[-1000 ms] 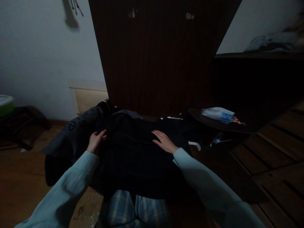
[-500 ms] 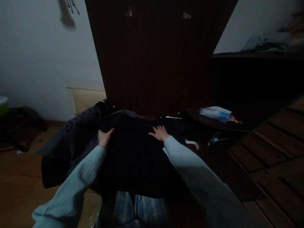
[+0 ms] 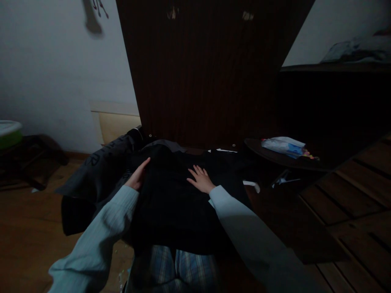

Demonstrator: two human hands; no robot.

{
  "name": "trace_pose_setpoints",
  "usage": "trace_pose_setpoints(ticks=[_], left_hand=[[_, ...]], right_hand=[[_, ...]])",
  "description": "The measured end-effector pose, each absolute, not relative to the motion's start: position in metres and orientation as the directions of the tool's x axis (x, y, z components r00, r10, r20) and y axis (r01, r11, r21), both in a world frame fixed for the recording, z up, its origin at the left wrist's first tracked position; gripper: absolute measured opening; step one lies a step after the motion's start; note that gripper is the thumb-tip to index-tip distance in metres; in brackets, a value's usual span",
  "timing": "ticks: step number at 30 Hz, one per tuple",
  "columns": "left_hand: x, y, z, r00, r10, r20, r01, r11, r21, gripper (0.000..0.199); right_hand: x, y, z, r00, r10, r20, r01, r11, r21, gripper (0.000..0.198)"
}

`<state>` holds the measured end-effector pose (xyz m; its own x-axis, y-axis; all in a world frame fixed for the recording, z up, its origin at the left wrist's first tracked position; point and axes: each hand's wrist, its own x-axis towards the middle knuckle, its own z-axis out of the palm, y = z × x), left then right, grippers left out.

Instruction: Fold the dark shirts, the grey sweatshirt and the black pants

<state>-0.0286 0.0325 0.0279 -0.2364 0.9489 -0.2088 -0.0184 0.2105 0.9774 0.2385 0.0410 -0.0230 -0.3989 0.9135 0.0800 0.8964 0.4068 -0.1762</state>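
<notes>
Black cloth, seemingly a garment (image 3: 174,207), lies spread out in front of me, its near edge above my plaid-covered legs (image 3: 189,264). My right hand (image 3: 200,180) rests palm down on it, fingers spread. At the cloth's left side, my left hand (image 3: 138,176) is turned on edge with its fingers stretched out, touching the fabric; its palm side is partly hidden. Just left of that hand, a dark grey cloth with black lettering (image 3: 99,169) hangs over the side. Dim light hides the folds of the black cloth.
A tall dark wooden panel (image 3: 207,81) rises behind the cloth. On a rounded shelf (image 3: 255,151) at right lies a white and blue plastic packet (image 3: 284,146). Small white pieces (image 3: 252,185) lie nearby. A green tub (image 3: 10,134) stands on a stool at far left.
My left hand has straightened its fingers and turned on edge, where its thumb pointed right before. My right hand has slid slightly left and down over the cloth. The view has shifted slightly.
</notes>
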Motion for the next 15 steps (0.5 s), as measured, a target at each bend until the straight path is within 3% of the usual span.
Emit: trace_pose_setpoints(ticks=[5,8,9,11,13,15], left_hand=[[-0.027,0.055,0.031,-0.526,0.851,0.010,0.365,0.215,0.906,0.028],[-0.018,0.060,0.037,-0.505,0.853,0.133,0.494,0.159,0.855,0.023],[-0.013,0.060,0.039,-0.410,0.887,0.214,0.577,0.071,0.814,0.027],[-0.006,0.059,0.040,-0.017,0.934,0.358,0.747,-0.226,0.626,0.041],[-0.002,0.057,0.036,0.421,0.844,0.332,0.760,-0.528,0.380,0.053],[-0.004,0.053,0.026,0.606,0.757,0.246,0.712,-0.654,0.256,0.061]], right_hand=[[0.241,0.037,-0.024,-0.402,0.911,0.089,0.892,0.411,-0.186,0.057],[0.241,0.036,-0.024,-0.402,0.911,0.093,0.891,0.413,-0.189,0.057],[0.241,0.036,-0.024,-0.402,0.911,0.093,0.891,0.413,-0.188,0.057],[0.241,0.036,-0.025,-0.403,0.911,0.091,0.892,0.413,-0.185,0.056],[0.241,0.036,-0.025,-0.402,0.912,0.086,0.891,0.411,-0.193,0.056],[0.242,0.038,-0.024,-0.401,0.913,0.072,0.886,0.407,-0.223,0.056]])
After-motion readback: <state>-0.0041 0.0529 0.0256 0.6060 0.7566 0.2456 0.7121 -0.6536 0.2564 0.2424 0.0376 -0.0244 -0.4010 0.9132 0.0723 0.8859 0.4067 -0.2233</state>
